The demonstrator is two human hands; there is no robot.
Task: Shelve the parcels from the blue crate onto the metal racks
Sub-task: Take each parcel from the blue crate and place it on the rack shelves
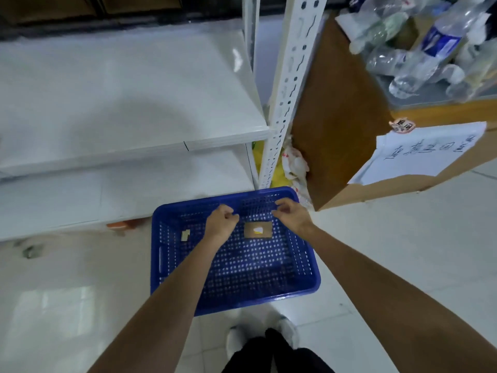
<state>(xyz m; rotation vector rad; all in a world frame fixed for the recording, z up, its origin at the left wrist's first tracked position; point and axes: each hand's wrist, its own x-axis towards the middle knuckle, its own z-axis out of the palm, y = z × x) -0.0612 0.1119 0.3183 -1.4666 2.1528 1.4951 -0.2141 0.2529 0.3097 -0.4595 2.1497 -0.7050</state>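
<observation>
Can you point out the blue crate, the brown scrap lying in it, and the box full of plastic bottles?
blue crate [309, 288]: head view, near right rim.
brown scrap [265, 234]: head view, its right half.
cardboard box [336, 117]: head view, brown side wall.
</observation>
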